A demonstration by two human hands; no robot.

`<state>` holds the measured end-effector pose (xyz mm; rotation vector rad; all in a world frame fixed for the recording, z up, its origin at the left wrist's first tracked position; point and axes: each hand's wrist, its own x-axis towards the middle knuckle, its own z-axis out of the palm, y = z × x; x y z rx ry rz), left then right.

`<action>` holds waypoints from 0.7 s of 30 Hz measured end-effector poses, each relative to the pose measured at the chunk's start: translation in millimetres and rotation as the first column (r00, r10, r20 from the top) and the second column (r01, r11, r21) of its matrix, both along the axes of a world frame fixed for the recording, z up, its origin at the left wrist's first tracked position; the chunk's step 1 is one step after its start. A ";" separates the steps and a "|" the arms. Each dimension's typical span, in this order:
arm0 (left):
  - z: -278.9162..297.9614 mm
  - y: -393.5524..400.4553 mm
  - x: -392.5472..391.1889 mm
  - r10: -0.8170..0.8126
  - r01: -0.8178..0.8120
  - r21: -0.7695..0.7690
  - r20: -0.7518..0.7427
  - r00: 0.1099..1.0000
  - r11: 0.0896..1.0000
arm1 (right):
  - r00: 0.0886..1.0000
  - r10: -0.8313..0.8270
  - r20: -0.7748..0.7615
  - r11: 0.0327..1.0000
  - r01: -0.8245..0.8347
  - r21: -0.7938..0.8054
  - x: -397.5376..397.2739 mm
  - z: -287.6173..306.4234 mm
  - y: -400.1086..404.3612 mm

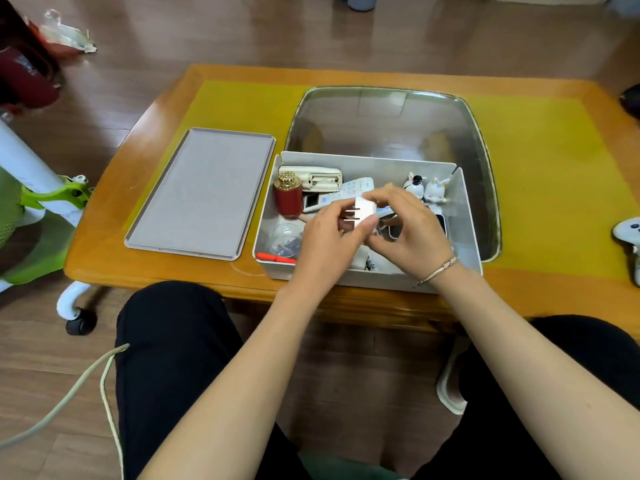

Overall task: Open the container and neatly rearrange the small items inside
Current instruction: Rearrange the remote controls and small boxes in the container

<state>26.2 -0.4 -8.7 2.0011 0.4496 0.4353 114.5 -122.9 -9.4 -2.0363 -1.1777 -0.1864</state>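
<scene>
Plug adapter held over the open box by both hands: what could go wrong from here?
1. The white plug adapter is pinched by both the left hand and the right hand above the cluttered container; its cable may snag on other items.
2. The two rabbit figurines stand upright just behind the right hand; a careless move could topple them.
3. The red jar stands near the left hand, easy to knock over.
</scene>
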 end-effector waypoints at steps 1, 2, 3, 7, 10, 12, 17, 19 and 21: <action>-0.7 -4.1 2.5 0.000 0.000 -0.037 0.004 1.000 0.999 | 0.998 -0.017 0.059 1.000 0.017 -0.009 -0.6 -0.9 -3.9; -1.7 -7.1 4.1 0.008 -0.006 -0.095 0.019 1.000 0.995 | 0.995 -0.034 0.091 0.999 0.034 -0.004 -1.2 -1.4 -7.6; -2.7 -9.1 5.1 0.013 -0.007 -0.178 0.036 0.999 0.984 | 0.994 -0.048 0.102 0.999 0.047 0.008 -2.1 -1.3 -10.8; -5.6 -14.8 9.4 0.002 0.000 -0.273 0.007 1.000 0.962 | 0.990 -0.071 0.125 0.997 0.069 0.021 -6.0 -4.8 -19.5; -5.2 -18.9 13.3 0.013 -0.018 -0.198 -0.025 1.000 0.980 | 0.989 -0.084 0.121 0.996 0.081 0.031 -8.0 -9.6 -20.2; -5.2 -20.9 13.2 0.011 -0.010 -0.178 0.001 1.000 0.984 | 0.992 -0.079 0.098 0.997 0.076 0.029 -8.7 -13.0 -20.4; -5.6 -19.3 6.6 -0.076 0.090 -0.159 0.094 0.993 0.983 | 0.971 -0.098 -0.217 0.995 0.090 -0.046 -0.3 -18.0 -27.7; -7.4 -17.8 5.4 -0.137 0.151 -0.131 0.111 0.984 0.980 | 0.974 -0.084 -0.211 0.995 0.071 -0.066 1.1 -20.6 -28.2; -8.9 -18.1 4.6 -0.173 0.184 -0.087 0.122 0.977 0.979 | 0.990 -0.084 -0.114 0.995 0.077 -0.067 -0.2 -23.4 -27.3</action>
